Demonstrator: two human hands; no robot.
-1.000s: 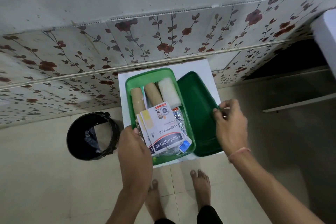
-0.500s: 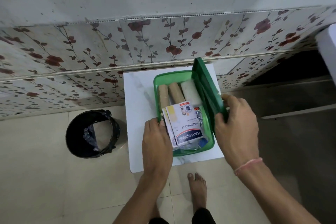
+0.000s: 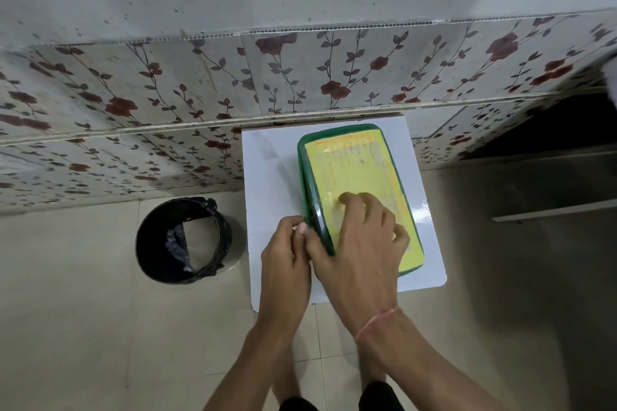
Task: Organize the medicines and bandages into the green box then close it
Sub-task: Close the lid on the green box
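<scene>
- On the lid (image 3: 354, 173), the right hand (image 3: 362, 237) lies spread, fingers flat on the yellow label, thumb hooked over the near-left edge; judged to be pressing it shut.
- Left hand (image 3: 285, 252) pinches the box (image 3: 305, 197) at its left wall, likely steadying it.
- Box sits on the white tabletop (image 3: 267, 170), long axis running away toward the wall, lid uppermost.
- Seating all round: cannot tell.

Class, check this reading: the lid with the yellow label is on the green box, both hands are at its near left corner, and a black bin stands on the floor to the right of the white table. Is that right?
One detail is wrong. The black bin stands to the left of the white table, not the right, as the head view shows. The rest holds: the lid is on the green box, with the left hand and right hand at its near left corner.
</scene>
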